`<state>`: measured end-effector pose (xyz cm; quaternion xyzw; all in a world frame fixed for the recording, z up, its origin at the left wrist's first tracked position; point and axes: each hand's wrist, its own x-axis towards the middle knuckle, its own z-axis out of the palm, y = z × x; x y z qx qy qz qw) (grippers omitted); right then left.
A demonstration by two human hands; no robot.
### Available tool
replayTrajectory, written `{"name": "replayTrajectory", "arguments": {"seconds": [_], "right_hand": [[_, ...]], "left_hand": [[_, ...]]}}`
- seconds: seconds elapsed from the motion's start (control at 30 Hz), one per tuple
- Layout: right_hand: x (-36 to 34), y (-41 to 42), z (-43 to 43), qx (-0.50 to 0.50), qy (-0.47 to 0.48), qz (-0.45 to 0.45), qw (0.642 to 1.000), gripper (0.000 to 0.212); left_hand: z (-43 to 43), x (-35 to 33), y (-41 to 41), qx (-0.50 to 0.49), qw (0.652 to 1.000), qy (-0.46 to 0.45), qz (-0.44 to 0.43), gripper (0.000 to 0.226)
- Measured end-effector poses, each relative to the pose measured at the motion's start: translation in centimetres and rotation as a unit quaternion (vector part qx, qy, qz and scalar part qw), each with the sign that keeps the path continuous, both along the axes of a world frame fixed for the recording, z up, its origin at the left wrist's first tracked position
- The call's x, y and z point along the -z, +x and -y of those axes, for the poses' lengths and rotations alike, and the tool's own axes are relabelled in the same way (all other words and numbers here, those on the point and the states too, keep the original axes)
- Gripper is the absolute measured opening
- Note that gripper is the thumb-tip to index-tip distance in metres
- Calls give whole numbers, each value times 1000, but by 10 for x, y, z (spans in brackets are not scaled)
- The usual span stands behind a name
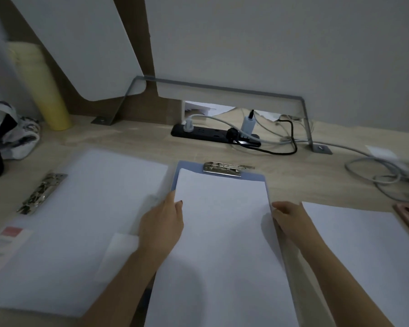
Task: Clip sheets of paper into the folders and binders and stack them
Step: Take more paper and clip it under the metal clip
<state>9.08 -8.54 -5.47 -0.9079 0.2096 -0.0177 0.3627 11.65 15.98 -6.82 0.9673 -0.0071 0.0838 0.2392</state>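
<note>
One view logged, head camera.

1. Sheets of paper: white and blank, lying over a blue clipboard at the middle of the wooden desk. I judged they were being squared to the board so the top edge would meet the clip evenly.
2. Metal clip: at the board's far end, with the paper's top edge just at its lower lip. I could not tell whether the paper was caught under it.
3. Left hand: gripped the sheets' left edge, thumb on top, remaining fingers hidden beneath.
4. Right hand: fingers curled on the sheets' right edge, mirroring the left to steady the paper.
5. White folder: open flat on the left, with a lever clip along its far side and a small printed label I could not read.
6. Loose paper pile: on the right, within reach, presumably the supply.
7. Power strip and cables: at the back, well apart from the work.
8. Yellow roll: leaning at the far left, material unclear.

The clipboard's near end was covered by paper. A pink item at the right edge was cut off.
</note>
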Motion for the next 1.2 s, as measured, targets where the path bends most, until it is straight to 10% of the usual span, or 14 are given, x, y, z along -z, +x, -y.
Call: {"name": "replayTrajectory", "arguments": {"seconds": [0.47,0.73,1.2], "right_hand": [[-12,2,-8,27,200,18,979,41],[11,8,-15,75,216,30,973,30],[18,27,-17,101,172,15,980,32]], "left_hand": [[-6,-20,-6,-8,926,-373,-57,25],[-8,-17,4,-20,995,-76,-68,23],[-7,3,13,-43,995,-93,16,26]]}}
